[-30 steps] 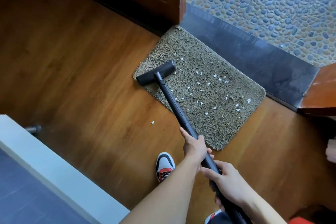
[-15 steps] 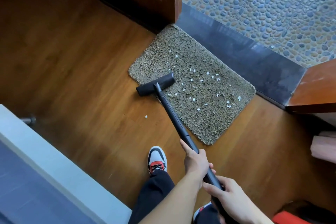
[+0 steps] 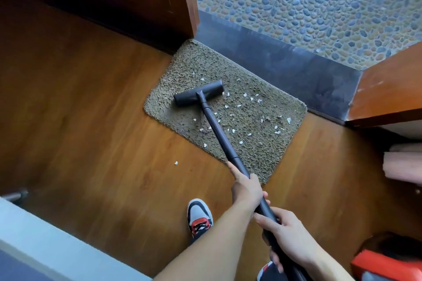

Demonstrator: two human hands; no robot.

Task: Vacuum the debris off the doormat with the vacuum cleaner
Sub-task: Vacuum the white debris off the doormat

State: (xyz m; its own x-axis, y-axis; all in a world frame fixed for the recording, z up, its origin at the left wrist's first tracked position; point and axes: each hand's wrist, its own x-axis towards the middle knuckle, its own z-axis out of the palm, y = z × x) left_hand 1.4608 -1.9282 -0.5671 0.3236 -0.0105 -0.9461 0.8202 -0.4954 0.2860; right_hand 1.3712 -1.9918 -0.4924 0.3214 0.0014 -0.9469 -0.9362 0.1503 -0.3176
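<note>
A shaggy brown doormat (image 3: 255,143) lies on the wooden floor against a dark threshold. Small white debris bits (image 3: 251,99) are scattered over its middle and right part. The black vacuum head (image 3: 198,93) rests on the mat's left half, with the black tube (image 3: 218,129) running back toward me. My left hand (image 3: 246,189) grips the tube just off the mat's near edge, index finger stretched along it. My right hand (image 3: 288,238) grips the tube lower down, near the bottom of the view.
One white scrap (image 3: 176,163) lies on the wooden floor (image 3: 91,121) left of the mat. My shoe (image 3: 199,218) stands below the hands. A dark threshold (image 3: 285,68) and pebble tiles lie beyond; wooden door frames (image 3: 388,89) flank the doorway. A pale ledge (image 3: 45,242) fills the lower left.
The vacuum head was pulled back to the mat's near-left edge, then pushed forward onto the mat again. Both hands kept their grip on the tube.
</note>
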